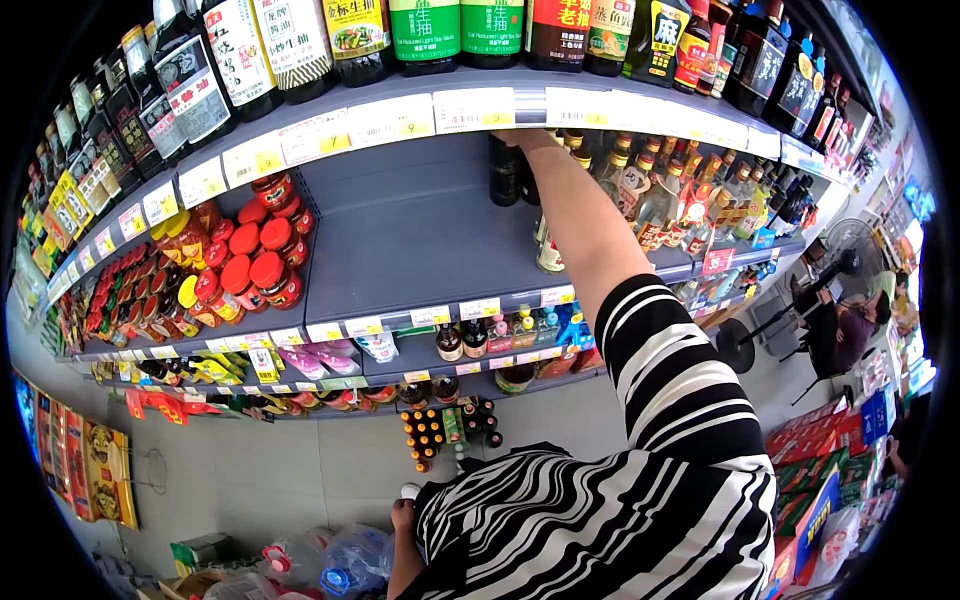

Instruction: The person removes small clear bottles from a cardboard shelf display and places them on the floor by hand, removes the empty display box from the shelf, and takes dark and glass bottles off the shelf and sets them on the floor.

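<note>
My right hand (pixel 516 138) reaches into the middle shelf (pixel 400 270), mostly hidden behind the upper shelf's price strip; its fingers do not show. Directly beneath it stand dark bottles (pixel 504 172), and whether it grips one is unclear. Clear bottles with gold caps (pixel 640 185) are to the right of my forearm. Low beside my striped shirt, my left hand (pixel 402 514) has its fingers curled in; what it holds, if anything, is too small to tell.
Sauce bottles (pixel 425 35) line the upper shelf; red-lidded jars (pixel 265 270) sit left. Orange-capped bottles (pixel 424 432) stand on the floor. Plastic bags (pixel 350 565) lie at the bottom. At right are a fan (pixel 850 247), a seated person (pixel 855 335) and stacked boxes (pixel 810 470).
</note>
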`<action>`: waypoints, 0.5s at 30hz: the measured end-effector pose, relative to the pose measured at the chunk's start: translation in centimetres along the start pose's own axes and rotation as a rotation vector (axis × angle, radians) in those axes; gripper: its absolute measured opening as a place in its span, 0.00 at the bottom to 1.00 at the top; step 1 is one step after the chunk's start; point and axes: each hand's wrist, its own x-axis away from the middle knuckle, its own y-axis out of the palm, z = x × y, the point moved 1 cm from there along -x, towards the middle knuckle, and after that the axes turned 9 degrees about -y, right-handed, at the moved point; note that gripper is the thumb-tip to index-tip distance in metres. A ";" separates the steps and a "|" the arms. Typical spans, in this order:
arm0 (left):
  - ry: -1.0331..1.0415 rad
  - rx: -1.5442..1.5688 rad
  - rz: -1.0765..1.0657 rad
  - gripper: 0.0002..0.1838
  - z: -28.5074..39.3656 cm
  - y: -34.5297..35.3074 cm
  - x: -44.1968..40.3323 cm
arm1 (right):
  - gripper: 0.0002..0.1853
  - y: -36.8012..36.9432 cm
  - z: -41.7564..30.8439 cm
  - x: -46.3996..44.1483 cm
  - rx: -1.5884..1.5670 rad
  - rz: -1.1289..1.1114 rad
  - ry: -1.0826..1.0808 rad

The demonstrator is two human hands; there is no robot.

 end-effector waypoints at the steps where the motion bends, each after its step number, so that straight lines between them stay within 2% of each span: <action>1: -0.006 -0.019 -0.010 0.15 0.6 0.0 0.1 | 0.23 0.2 0.0 0.0 0.017 -0.012 -0.018; 6: -0.021 -0.050 -0.011 0.14 1.6 0.0 0.5 | 0.23 1.4 -0.2 0.2 0.034 -0.005 -0.025; 7: -0.009 -0.058 -0.015 0.14 1.2 0.2 0.3 | 0.24 1.4 -0.3 0.5 -0.085 0.062 0.065; 10: 0.015 -0.092 -0.008 0.13 0.6 -0.1 0.2 | 0.31 1.6 -0.8 1.9 -0.160 0.150 0.172; 11: 0.015 -0.110 0.001 0.13 0.5 -0.2 0.4 | 0.34 2.0 -0.6 1.9 -0.352 0.158 0.287; 15: 0.009 -0.099 0.001 0.14 -0.1 -0.4 0.1 | 0.30 1.3 -1.6 2.4 -0.318 0.248 0.247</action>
